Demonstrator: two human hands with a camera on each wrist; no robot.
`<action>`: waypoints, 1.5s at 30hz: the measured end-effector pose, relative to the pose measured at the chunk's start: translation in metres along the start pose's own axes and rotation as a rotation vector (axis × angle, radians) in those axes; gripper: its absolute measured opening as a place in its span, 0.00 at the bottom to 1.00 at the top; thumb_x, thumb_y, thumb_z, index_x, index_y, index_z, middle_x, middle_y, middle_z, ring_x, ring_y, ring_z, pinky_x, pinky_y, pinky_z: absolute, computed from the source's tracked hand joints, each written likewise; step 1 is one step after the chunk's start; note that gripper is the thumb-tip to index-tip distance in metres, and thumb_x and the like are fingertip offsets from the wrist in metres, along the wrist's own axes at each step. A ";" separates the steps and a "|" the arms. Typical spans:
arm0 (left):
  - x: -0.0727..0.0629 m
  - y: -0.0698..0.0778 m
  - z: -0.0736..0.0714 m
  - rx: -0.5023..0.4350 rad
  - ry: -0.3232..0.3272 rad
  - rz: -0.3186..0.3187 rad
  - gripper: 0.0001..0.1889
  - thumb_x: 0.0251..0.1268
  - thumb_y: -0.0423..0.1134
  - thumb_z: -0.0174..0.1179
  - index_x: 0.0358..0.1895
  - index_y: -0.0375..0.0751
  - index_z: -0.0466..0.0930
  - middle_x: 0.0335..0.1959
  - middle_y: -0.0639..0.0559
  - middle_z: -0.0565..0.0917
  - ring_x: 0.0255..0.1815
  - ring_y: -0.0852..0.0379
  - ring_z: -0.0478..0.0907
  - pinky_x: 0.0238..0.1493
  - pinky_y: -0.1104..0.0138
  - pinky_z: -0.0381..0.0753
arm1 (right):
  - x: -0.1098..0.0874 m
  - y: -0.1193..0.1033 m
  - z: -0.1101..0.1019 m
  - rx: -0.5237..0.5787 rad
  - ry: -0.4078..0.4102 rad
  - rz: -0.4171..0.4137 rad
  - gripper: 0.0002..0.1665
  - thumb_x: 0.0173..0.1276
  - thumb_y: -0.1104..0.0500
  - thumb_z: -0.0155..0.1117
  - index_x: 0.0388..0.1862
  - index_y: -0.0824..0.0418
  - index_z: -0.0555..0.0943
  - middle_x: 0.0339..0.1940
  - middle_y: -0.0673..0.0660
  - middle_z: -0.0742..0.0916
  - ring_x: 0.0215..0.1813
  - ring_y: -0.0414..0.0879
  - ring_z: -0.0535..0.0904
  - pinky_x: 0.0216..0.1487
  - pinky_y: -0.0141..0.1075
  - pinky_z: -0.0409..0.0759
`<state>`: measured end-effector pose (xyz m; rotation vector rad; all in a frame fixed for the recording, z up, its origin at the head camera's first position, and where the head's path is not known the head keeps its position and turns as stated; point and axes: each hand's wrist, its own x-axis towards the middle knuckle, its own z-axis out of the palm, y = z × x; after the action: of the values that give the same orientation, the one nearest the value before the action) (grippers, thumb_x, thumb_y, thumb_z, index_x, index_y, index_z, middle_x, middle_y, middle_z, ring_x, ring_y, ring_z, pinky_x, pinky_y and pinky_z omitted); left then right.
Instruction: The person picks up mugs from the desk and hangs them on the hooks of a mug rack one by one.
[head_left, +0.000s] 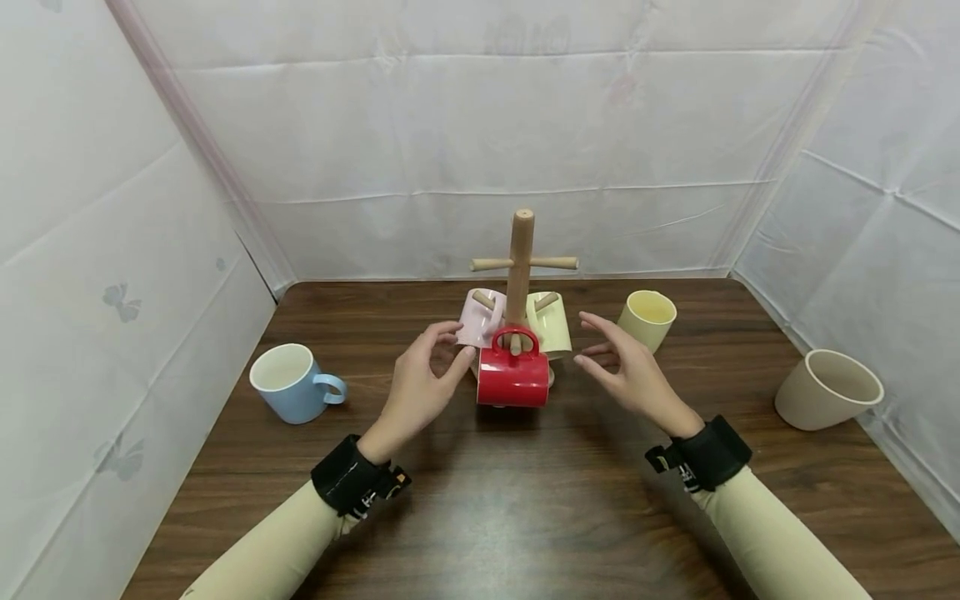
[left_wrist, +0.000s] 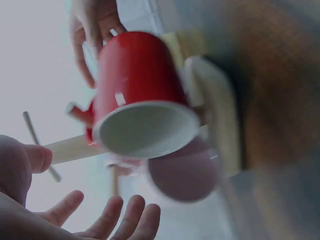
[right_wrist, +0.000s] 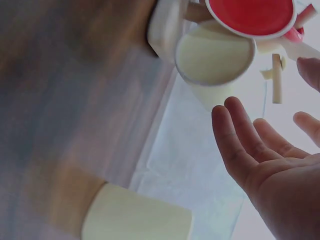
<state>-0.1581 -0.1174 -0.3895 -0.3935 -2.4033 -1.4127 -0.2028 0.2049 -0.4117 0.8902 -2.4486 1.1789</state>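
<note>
A wooden mug tree [head_left: 519, 283] stands at the middle of the table. On its front peg a red mug [head_left: 513, 379] hangs sideways by its handle. Behind it hang a pink mug [head_left: 480, 320] on the left and a pale yellow mug [head_left: 552, 327] on the right. My left hand [head_left: 423, 375] is beside the red mug's left end, fingers apart and holding nothing; the left wrist view shows that mug's white mouth [left_wrist: 147, 131]. To the right of the tree, my right hand [head_left: 626, 367] is empty too, its fingers [right_wrist: 240, 135] spread loosely near the pale yellow mug.
A light blue mug [head_left: 296, 385] stands upright at the left. Behind my right hand is a yellow cup [head_left: 649, 318], and a beige cup [head_left: 825, 390] leans outward at the far right. The tree's two upper pegs [head_left: 555, 262] stick out sideways. White sheeting [head_left: 480, 133] encloses the table.
</note>
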 end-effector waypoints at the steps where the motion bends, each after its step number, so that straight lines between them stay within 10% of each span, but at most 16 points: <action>1: 0.003 0.004 -0.002 0.010 0.020 0.018 0.21 0.73 0.42 0.65 0.65 0.41 0.77 0.52 0.41 0.83 0.45 0.47 0.84 0.46 0.50 0.86 | 0.004 0.000 -0.001 -0.006 0.011 -0.009 0.40 0.68 0.68 0.71 0.77 0.59 0.68 0.67 0.65 0.79 0.49 0.55 0.88 0.44 0.46 0.88; 18: 0.049 0.056 -0.018 -0.001 0.149 0.203 0.25 0.71 0.43 0.67 0.68 0.41 0.77 0.59 0.43 0.81 0.50 0.46 0.82 0.49 0.55 0.83 | 0.055 -0.003 -0.001 -0.044 0.014 -0.003 0.34 0.72 0.63 0.69 0.74 0.63 0.71 0.64 0.67 0.81 0.46 0.57 0.88 0.46 0.51 0.87; 45: 0.077 0.055 -0.018 0.005 0.175 0.208 0.12 0.73 0.40 0.66 0.53 0.39 0.88 0.42 0.48 0.90 0.38 0.55 0.87 0.41 0.61 0.86 | 0.087 -0.004 0.022 -0.072 -0.019 0.055 0.21 0.75 0.61 0.66 0.65 0.64 0.81 0.47 0.61 0.87 0.40 0.55 0.85 0.40 0.45 0.83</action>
<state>-0.2043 -0.1023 -0.3063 -0.4823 -2.1583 -1.2928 -0.2673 0.1505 -0.3808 0.8226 -2.5285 1.0968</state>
